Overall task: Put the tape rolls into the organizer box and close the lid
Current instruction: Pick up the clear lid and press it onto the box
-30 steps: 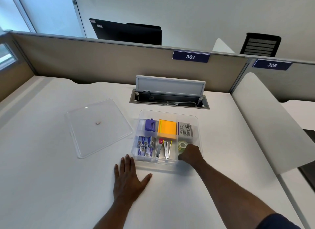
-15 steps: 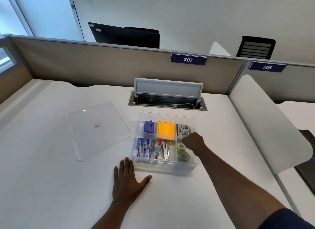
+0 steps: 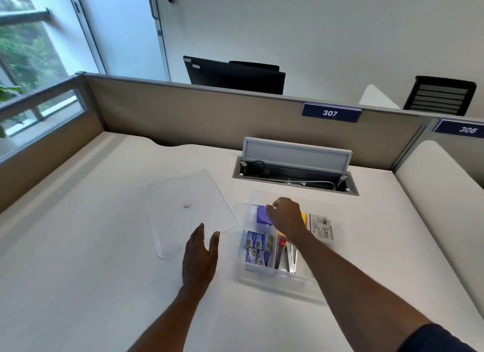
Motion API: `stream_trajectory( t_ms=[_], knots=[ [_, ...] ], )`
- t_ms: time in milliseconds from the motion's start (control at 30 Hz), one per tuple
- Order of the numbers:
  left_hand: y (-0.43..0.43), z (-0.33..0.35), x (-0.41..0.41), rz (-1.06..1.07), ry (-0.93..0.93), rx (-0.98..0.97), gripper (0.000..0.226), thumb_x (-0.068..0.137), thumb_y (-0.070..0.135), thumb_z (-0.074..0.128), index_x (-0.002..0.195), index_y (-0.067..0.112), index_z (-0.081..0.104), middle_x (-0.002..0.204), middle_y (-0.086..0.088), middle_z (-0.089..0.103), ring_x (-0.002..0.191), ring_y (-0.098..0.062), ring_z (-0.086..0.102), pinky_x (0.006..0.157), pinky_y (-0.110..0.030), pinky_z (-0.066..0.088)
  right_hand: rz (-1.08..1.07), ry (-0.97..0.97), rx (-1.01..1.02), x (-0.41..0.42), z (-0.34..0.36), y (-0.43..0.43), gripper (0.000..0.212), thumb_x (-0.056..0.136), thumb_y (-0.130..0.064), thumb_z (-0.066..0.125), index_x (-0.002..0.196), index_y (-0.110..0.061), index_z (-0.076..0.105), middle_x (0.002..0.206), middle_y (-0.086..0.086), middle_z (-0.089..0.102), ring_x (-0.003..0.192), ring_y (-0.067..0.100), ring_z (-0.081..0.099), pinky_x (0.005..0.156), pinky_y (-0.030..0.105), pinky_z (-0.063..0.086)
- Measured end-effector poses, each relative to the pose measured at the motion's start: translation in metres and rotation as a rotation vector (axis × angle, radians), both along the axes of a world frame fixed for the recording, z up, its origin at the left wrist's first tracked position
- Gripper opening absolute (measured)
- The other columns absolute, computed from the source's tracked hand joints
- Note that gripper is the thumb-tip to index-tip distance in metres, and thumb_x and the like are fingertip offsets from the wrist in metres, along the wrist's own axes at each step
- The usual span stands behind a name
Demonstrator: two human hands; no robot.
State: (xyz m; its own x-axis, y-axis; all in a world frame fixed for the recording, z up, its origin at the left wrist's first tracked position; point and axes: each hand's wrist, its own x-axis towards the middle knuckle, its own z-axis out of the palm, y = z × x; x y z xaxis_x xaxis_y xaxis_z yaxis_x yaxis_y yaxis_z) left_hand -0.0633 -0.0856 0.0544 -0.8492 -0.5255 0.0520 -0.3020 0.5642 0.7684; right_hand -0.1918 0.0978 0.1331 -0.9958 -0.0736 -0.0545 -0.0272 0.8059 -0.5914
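Loosely curled, the right hand [image 3: 284,216] hovers over the organizer box [image 3: 284,281], holding nothing visible.
Its forearm hides the box's right-hand compartments, so the tape rolls cannot be seen. At nine o'clock from the box, the left hand [image 3: 200,257] is open and empty, fingertips [image 3: 200,230] at the clear lid [image 3: 188,207] lying flat on the desk [image 3: 78,247].

A dark blue plate [image 3: 331,112] on the partition's top edge reads "307". A second blue plate [image 3: 463,129] to its right reads "306". Print on the organizer's cards is illegible.
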Motion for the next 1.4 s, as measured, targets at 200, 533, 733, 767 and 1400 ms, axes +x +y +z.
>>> stream_trajectory(
  t_ms=[200, 533, 733, 767, 1400],
  knots=[
    [-0.038, 0.004, -0.015, 0.212, -0.002, -0.007, 0.050, 0.092, 0.032, 0.055, 0.135, 0.008, 0.046, 0.141, -0.014, 0.048, 0.129, -0.031, 0.044, 0.105, -0.044, 0.038, 0.080, 0.033, -0.061, -0.012, -0.003, -0.058, 0.032, 0.084, -0.014, 0.050, 0.055, -0.013, 0.039, 0.064, 0.005, 0.047, 0.071, 0.022, 0.042, 0.066, 0.027, 0.029],
    [-0.089, 0.004, -0.034, 0.454, -0.216, 0.132, 0.055, 0.087, 0.027, 0.060, 0.131, -0.002, 0.045, 0.138, -0.023, 0.045, 0.125, -0.043, 0.041, 0.100, -0.051, 0.039, 0.019, -0.335, -0.115, -0.033, -0.023, -0.128, 0.029, 0.080, -0.007, 0.050, 0.056, -0.011, 0.035, 0.063, 0.007, 0.041, 0.060, 0.024, 0.038, 0.050, 0.027, 0.028],
    [-0.101, -0.001, -0.038, 0.484, -0.266, 0.150, 0.043, 0.086, 0.027, 0.057, 0.112, -0.006, 0.050, 0.119, -0.027, 0.056, 0.114, -0.044, 0.048, 0.094, -0.048, 0.042, 0.097, -0.487, 0.002, -0.039, -0.043, -0.143, 0.011, 0.084, -0.012, 0.043, 0.075, -0.010, 0.050, 0.073, 0.001, 0.044, 0.078, 0.027, 0.042, 0.068, 0.026, 0.036],
    [-0.103, -0.002, -0.039, 0.490, -0.272, 0.147, 0.041, 0.086, 0.028, 0.056, 0.109, -0.006, 0.051, 0.116, -0.027, 0.058, 0.112, -0.044, 0.050, 0.093, -0.047, 0.043, 0.125, -0.519, 0.037, -0.040, -0.046, -0.146, 0.010, 0.084, -0.013, 0.042, 0.081, -0.014, 0.052, 0.079, 0.001, 0.045, 0.079, 0.026, 0.039, 0.067, 0.025, 0.035],
    [-0.143, 0.000, -0.055, 0.666, -0.167, 0.871, 0.032, 0.084, 0.006, 0.061, 0.110, -0.012, 0.058, 0.105, -0.017, 0.064, 0.096, -0.033, 0.062, 0.084, -0.039, 0.049, -0.100, -0.349, -0.183, -0.084, -0.002, -0.135, 0.018, 0.080, 0.001, 0.051, 0.096, 0.000, 0.059, 0.084, 0.021, 0.062, 0.064, 0.025, 0.054, 0.049, 0.021, 0.033]
  ],
)
